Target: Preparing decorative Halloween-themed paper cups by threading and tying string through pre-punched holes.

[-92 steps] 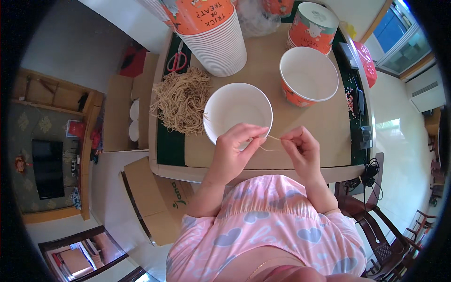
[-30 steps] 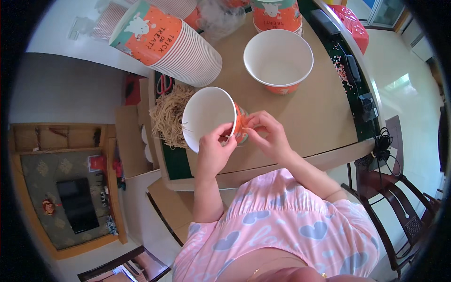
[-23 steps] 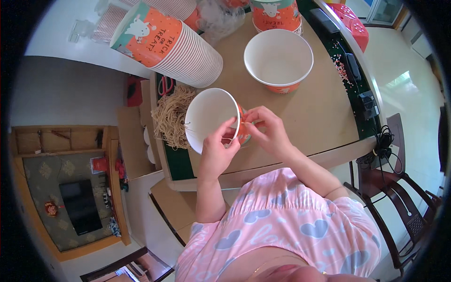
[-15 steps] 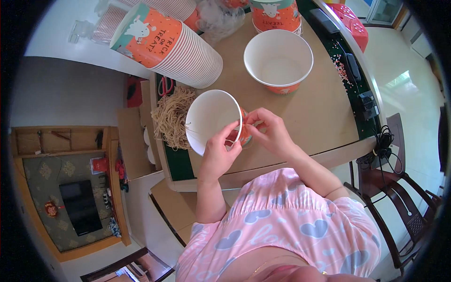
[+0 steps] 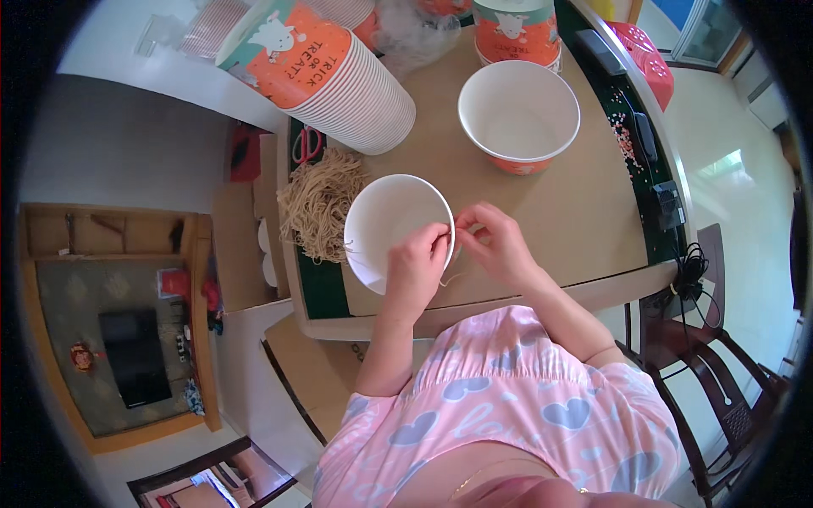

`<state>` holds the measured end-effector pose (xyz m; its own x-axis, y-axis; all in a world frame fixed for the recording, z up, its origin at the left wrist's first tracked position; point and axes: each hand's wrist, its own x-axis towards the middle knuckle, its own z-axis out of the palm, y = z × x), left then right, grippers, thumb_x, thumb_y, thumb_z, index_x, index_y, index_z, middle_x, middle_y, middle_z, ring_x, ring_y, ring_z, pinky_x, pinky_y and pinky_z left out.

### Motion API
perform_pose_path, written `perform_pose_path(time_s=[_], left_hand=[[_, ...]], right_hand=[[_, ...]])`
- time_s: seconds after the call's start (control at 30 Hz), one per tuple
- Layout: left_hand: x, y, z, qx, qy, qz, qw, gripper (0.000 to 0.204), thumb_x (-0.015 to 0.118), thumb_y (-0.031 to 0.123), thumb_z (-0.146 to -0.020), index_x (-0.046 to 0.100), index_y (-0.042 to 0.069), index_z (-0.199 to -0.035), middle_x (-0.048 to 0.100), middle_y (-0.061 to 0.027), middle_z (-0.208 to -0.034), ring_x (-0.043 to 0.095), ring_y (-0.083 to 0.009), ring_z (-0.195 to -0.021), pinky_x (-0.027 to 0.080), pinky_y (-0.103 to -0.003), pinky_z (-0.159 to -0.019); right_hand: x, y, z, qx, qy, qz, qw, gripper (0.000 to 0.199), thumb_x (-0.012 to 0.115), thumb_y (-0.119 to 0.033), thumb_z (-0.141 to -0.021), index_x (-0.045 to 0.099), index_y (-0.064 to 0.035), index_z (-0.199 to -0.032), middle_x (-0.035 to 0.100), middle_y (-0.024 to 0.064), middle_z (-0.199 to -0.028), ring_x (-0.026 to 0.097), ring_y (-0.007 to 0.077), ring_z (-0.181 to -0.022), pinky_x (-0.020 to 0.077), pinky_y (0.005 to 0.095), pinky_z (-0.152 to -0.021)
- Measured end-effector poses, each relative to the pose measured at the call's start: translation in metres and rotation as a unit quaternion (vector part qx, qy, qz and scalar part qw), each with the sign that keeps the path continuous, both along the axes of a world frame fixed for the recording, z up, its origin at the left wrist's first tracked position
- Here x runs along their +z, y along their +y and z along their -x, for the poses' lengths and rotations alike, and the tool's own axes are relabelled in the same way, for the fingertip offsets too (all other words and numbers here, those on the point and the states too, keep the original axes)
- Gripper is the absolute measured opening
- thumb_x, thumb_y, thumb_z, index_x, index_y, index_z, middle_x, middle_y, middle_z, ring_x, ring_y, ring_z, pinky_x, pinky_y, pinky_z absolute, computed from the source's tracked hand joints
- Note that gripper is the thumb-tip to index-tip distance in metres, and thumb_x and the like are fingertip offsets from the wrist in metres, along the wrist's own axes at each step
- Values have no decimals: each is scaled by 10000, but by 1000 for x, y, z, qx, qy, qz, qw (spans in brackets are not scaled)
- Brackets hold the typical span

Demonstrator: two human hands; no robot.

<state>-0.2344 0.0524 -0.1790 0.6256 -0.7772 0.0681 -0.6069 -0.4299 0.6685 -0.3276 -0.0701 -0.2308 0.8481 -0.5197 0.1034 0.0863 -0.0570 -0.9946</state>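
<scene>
Nearest, at the near edge of the brown cardboard-covered tabletop [image 5: 584,229], the left hand [image 5: 417,269] curls over the rim of a round white-lined paper bowl [image 5: 391,222], its fingers closed on the right side of the rim. The bowl is tipped onto its side so that its smooth, pale inside faces up and toward the person; only a sliver of its orange outer wall shows. Just to its right the right hand [image 5: 498,245] has its fingers drawn together, pinching a thin tan string [image 5: 451,278] that loops down between the two hands, close against the bowl's rim. The hands are almost touching.

Left of the bowl, at the tabletop's left edge, lies a loose tangled heap of tan fibrous strings [image 5: 322,201], rough and wiry, with red-handled scissors [image 5: 306,146] just beyond it.

Farther in, toward the middle of the tabletop, stands a second paper bowl, upright, orange outside and white inside [image 5: 518,112], well apart from the hands. At the far left corner a long nested stack of orange printed paper bowls [image 5: 326,72] lies on its side, its ribbed white rims facing the heap. At the far edge stands a shorter upright orange stack [image 5: 517,30], beside crumpled clear plastic wrap [image 5: 411,32].
</scene>
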Motion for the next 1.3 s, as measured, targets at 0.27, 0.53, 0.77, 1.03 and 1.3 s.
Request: perform_pose_path(time_s=[0.27, 0.53, 0.77, 1.03, 1.3], left_hand=[[3, 0, 0, 24, 0, 31, 999, 36, 584, 61, -874, 575, 27, -863, 637, -149, -763, 634, -330, -686, 485, -418, -601], [-2, 12, -6, 66, 62, 107, 990, 54, 564, 41, -901, 521, 21, -928, 653, -144, -735, 682, -281, -683, 517, -364, -593], [2, 18, -8, 55, 103, 134, 984, 76, 535, 47, -946, 531, -17, -988, 677, -110, -840, 691, -178, -749, 542, -288, -633], [3, 17, -11, 17, -8, 99, 995, 205, 624, 22, -851, 582, 29, -1052, 658, -123, -945, 672, -233, -782, 529, -344, -694], [3, 12, -15, 22, -44, 55, 997, 110, 640, 83, -849, 608, 29, -939, 644, -153, -845, 641, -331, -756, 497, -399, -652]], right_hand=[[10, -1, 2, 31, 29, -80, 996, 108, 614, -6, -878, 600, 8, -984, 642, 80, -910, 639, 143, -846, 530, 278, -700], [14, -8, 4, -48, 30, 29, 998, 172, 616, 43, -870, 596, -2, -1034, 625, 34, -960, 614, 100, -871, 520, 250, -771], [63, -24, -14, 69, -39, 383, 920, 205, 621, 39, -833, 612, -19, -1030, 586, 87, -1044, 611, 216, -850, 511, 281, -712], [44, -26, -10, 62, -17, 265, 962, 171, 547, 35, -867, 610, -34, -1011, 578, 113, -942, 612, 258, -774, 503, 332, -657], [39, -17, -9, 58, 15, 294, 954, 146, 567, 22, -846, 634, -30, -965, 570, 115, -895, 591, 305, -763, 489, 370, -654]])
